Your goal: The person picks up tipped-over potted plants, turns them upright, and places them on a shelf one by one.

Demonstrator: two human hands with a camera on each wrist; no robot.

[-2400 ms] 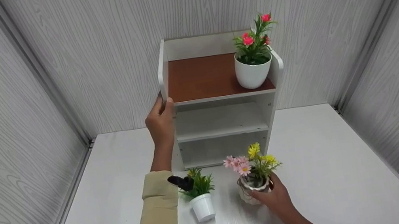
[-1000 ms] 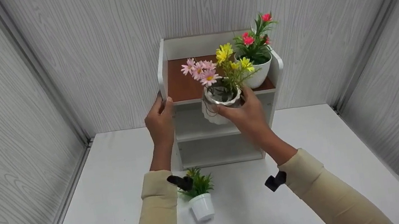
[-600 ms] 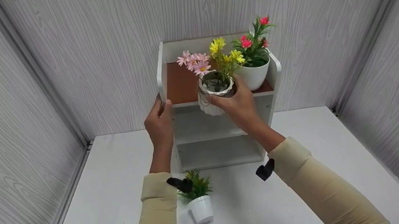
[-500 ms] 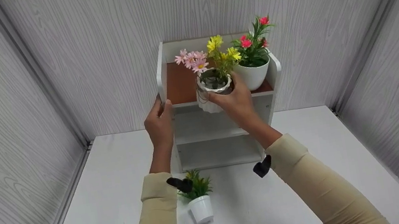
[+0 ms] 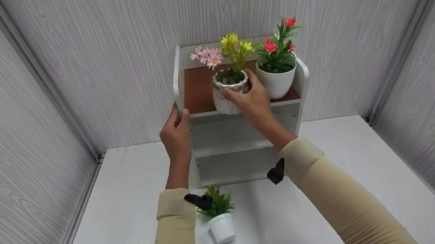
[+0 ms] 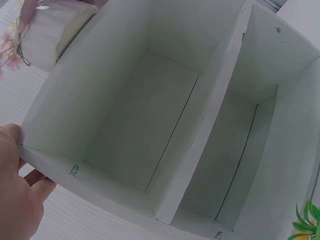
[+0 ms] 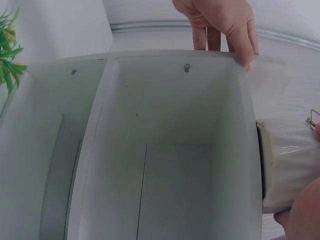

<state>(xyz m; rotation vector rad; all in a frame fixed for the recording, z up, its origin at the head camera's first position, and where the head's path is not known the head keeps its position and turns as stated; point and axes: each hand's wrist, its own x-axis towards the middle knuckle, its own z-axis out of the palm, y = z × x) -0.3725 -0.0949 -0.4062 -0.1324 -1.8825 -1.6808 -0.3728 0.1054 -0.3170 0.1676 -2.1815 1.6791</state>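
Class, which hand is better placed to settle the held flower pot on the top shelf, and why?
Probably the right hand: it grips that pot at the front edge of the top shelf, while the left hand holds the unit's side.

Soft, even light is reaching the back corners of my flat white table (image 5: pixel 352 170); a blurry shadow is spreading before the white, brown-topped shelf unit (image 5: pixel 226 151), whose compartments (image 5: pixel 235 166) are looking dimmer. My wrist views are appearing hazy, curving its edges.

A white table (image 5: pixel 343 141) bears a shelf unit (image 5: pixel 198 94) and a small potted plant (image 5: pixel 221 222), perhaps tipped over.
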